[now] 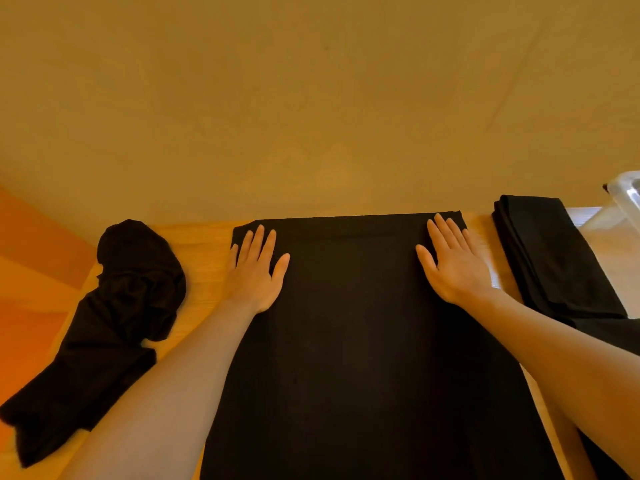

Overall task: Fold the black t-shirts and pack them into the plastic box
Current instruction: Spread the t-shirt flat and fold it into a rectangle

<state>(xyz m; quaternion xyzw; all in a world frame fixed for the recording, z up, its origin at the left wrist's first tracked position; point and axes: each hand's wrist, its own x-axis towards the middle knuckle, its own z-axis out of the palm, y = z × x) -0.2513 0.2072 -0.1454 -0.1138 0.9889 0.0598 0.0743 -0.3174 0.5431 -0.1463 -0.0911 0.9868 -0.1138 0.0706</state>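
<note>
A black t-shirt (353,341) lies spread flat in a long strip down the middle of the wooden table (204,258). My left hand (258,271) presses flat on its far left corner, fingers straight. My right hand (453,265) presses flat on its far right corner in the same way. A crumpled black t-shirt (114,323) lies in a heap to the left. A folded black t-shirt (550,258) lies to the right. The corner of the clear plastic box (627,195) shows at the right edge.
The table's far edge runs just beyond my fingertips, against a plain tan wall (311,98). An orange surface (31,271) lies past the table's left edge. More black cloth (609,334) lies under my right forearm.
</note>
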